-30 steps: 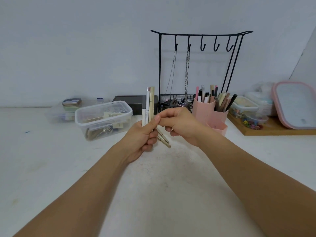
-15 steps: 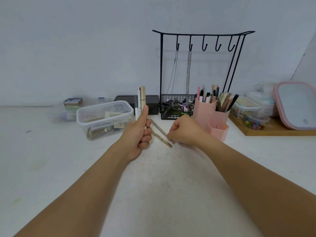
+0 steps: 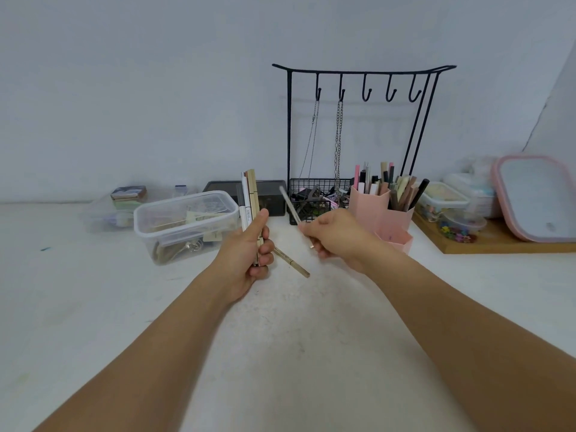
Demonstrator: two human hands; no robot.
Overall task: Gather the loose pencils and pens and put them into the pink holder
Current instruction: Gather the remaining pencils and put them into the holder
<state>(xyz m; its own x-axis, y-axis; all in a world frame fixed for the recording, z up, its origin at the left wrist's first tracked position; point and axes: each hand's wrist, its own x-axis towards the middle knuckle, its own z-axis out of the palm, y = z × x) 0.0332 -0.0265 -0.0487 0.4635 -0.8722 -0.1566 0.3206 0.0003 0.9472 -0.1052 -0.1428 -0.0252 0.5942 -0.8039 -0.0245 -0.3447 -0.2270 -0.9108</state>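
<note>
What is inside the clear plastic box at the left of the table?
Through the wall of the clear plastic box show pale paper tags, thin metal wire or clips and a beige coil low down. The left hand covers its right corner, so what lies there is hidden.

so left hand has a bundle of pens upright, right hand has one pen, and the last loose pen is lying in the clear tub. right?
Not quite. The head view shows the last loose pen lying on the table between the hands, not in the clear tub. The rest holds: left hand grips an upright bundle, right hand holds one pen.
</note>
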